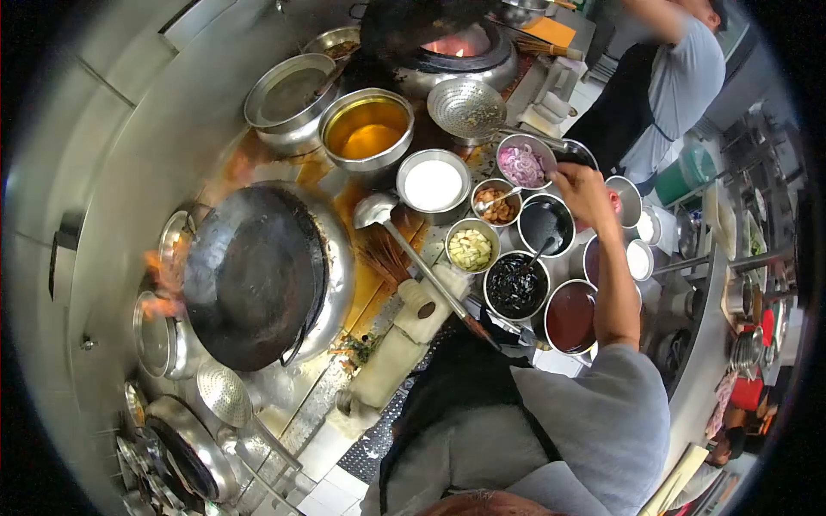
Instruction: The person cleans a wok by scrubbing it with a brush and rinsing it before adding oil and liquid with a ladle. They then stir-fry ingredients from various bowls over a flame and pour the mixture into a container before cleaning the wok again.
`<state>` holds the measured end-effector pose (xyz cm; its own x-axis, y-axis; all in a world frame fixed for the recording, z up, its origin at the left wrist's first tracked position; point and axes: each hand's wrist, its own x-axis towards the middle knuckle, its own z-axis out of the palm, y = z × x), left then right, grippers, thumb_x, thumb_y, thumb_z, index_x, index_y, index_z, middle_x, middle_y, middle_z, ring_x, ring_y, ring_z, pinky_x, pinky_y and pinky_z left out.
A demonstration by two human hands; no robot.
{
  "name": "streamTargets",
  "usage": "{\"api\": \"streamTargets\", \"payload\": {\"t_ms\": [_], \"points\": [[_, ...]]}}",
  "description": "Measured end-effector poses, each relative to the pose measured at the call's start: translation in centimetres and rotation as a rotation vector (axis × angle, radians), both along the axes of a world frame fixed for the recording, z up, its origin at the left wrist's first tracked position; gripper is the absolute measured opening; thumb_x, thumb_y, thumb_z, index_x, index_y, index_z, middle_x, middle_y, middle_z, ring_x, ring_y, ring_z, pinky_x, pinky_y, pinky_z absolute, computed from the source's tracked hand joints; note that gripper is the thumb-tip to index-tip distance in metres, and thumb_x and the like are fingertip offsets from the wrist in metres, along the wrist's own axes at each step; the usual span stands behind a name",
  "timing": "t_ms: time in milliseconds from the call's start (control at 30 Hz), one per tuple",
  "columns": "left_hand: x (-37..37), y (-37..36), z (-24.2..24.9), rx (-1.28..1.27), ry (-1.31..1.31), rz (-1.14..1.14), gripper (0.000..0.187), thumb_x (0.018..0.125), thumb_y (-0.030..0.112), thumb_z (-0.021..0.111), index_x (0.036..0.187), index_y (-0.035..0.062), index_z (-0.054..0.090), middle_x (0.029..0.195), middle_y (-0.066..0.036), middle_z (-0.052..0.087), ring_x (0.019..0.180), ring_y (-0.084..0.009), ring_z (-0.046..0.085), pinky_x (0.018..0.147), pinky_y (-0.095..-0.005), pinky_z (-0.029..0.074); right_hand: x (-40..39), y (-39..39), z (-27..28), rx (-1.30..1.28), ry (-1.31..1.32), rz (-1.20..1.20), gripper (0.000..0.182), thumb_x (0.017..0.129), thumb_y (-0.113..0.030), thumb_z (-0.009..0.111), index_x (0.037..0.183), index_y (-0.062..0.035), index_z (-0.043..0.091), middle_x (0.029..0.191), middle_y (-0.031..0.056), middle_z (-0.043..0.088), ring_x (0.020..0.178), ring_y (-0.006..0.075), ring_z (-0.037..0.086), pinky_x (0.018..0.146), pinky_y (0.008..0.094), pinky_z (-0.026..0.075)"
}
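My right hand (582,191) reaches over the bowls, beside the steel bowl of sliced purple onion (522,163). Its fingers look curled together; what they hold, if anything, cannot be made out. Something red (614,201) shows just behind the hand. Below it are a bowl of dark liquid (545,225), a bowl of black pieces with a spoon (515,285) and a bowl of reddish-brown sauce (571,316). Chopped pale pieces (470,249) and brown pieces (496,206) fill two smaller bowls. My left hand is not in view.
A smoking black wok (254,275) sits on the left burner, flames (162,297) at its far side. A ladle (413,249) lies across the counter edge. Nearby stand a pot of yellow oil (368,129) and a perforated strainer (465,107). Another person (662,95) stands at upper right.
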<state>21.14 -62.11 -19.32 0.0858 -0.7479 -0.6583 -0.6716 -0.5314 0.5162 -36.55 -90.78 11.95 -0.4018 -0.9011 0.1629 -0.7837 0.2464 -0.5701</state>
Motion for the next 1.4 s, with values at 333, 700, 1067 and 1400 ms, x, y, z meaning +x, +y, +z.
{"api": "streamTargets", "payload": {"t_ms": [333, 700, 1067, 1400], "points": [[1.2, 0.5, -1.8, -0.047, 0.040, 0.010, 0.028, 0.093, 0.025, 0.055, 0.089, 0.0003, 0.068, 0.082, -0.022, 0.066, 0.074, -0.0413, 0.061, 0.070, -0.0463, 0.049, 3.6, 3.3, 1.2, -0.010, -0.032, 0.031, 0.026, 0.092, -0.020, 0.065, 0.106, 0.0015, 0.071, 0.079, 0.0263, 0.067, 0.072, 0.0311, 0.071, 0.065, 0.0391, 0.052], [-0.1, -1.1, -3.1, -0.044, 0.060, 0.014, 0.029, 0.092, 0.025, 0.055, 0.088, 0.0001, 0.068, 0.082, -0.022, 0.066, 0.074, -0.0415, 0.061, 0.069, -0.0466, 0.049, 2.5, 0.8, 5.1, -0.091, 0.143, 0.111, 0.023, 0.090, -0.017, 0.064, 0.104, -0.0011, 0.073, 0.081, 0.0263, 0.067, 0.079, 0.0396, 0.069, 0.072, 0.0422, 0.054], [-1.3, -3.8, -2.9, -0.008, -0.001, -0.010, 0.029, 0.092, 0.025, 0.054, 0.087, -0.0002, 0.068, 0.082, -0.023, 0.066, 0.074, -0.0418, 0.061, 0.069, -0.0469, 0.049, -6.2, -13.3, 13.7, -0.645, 0.676, 0.147, 0.029, 0.087, -0.015, 0.063, 0.114, -0.0050, 0.068, 0.098, 0.0201, 0.064, 0.092, 0.0413, 0.063, 0.079, 0.0466, 0.052], [-1.6, -3.0, -2.7, 0.008, -0.007, 0.030, 0.030, 0.092, 0.025, 0.054, 0.086, -0.0003, 0.068, 0.083, -0.023, 0.066, 0.075, -0.0420, 0.061, 0.069, -0.0472, 0.049, 2.5, -20.2, 23.6, -0.689, 1.267, 0.421, 0.057, 0.081, -0.034, 0.071, 0.134, -0.0168, 0.057, 0.148, 0.0164, 0.038, 0.133, 0.0353, 0.038, 0.106, 0.0559, 0.033]]}}
